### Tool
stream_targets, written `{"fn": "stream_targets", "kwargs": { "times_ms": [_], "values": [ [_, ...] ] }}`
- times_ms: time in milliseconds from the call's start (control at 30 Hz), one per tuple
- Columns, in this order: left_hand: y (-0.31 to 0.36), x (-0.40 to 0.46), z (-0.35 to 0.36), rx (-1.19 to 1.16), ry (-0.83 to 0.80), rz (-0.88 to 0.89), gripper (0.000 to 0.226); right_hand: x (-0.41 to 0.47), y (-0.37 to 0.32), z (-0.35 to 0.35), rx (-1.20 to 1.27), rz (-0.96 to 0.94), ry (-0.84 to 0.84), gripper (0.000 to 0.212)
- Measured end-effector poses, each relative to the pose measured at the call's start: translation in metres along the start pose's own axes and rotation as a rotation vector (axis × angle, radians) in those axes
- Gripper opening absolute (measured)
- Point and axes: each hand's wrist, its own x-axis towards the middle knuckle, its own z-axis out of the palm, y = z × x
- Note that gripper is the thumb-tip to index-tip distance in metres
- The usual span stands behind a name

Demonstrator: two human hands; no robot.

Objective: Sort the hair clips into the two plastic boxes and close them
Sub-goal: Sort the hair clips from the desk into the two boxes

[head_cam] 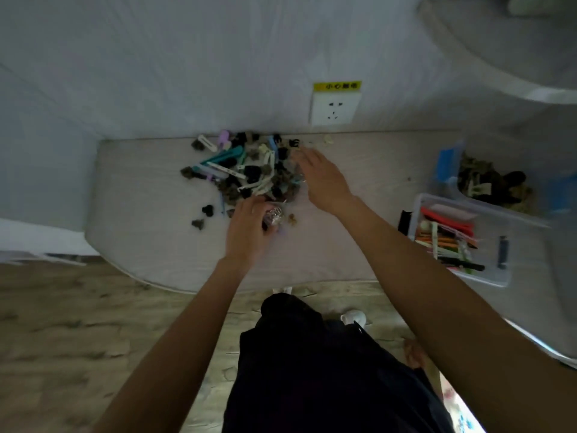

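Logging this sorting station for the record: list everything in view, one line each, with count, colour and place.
Hair clip pile: many, mixed black, brown, teal, white, lilac; table's far edge.
Near plastic box: one, clear, holds long red, orange, green clips; right.
Far plastic box: one, clear with blue, holds dark claw clips; far right.
Table: one, pale wood.
Wall socket: one, white, yellow label above.
Left hand: on clips at pile's near edge.
Right hand: over pile's right side.

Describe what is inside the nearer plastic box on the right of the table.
The nearer plastic box holds long flat hair clips, red, orange, green and black. Clips lower in the heap are covered, so their number cannot be seen.
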Motion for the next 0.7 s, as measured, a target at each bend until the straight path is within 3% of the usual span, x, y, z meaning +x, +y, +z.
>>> {"fn": "stream_targets", "kwargs": {
  "times_ms": [100, 167, 233, 333, 467, 567, 700],
  "values": [
    [-0.006, 0.004, 0.000, 0.038, -0.014, 0.047, 0.031, 0.002, 0.005, 0.007, -0.090, 0.086, -0.002, 0.072],
    [-0.009, 0.005, -0.001, 0.051, -0.020, 0.079, 0.029, -0.005, 0.007, 0.011, -0.165, 0.109, 0.024, 0.055],
    [-0.011, 0.004, -0.002, 0.004, -0.013, 0.082, 0.028, -0.012, 0.007, 0.011, -0.139, 0.154, 0.057, 0.040],
    [-0.012, 0.003, -0.006, -0.124, 0.041, 0.079, 0.024, -0.019, 0.011, 0.011, -0.030, 0.225, 0.130, 0.043],
    [-0.009, 0.011, -0.021, -0.320, 0.020, -0.049, 0.028, -0.022, 0.008, 0.003, 0.302, 0.316, 0.207, 0.057],
    [-0.007, 0.020, -0.030, -0.412, 0.034, -0.062, 0.031, -0.020, 0.004, -0.013, 0.476, 0.387, 0.264, 0.050],
    [0.000, 0.032, -0.041, -0.475, 0.056, -0.013, 0.030, -0.021, 0.002, -0.038, 1.346, 0.530, 0.237, 0.023]
  ]
}}
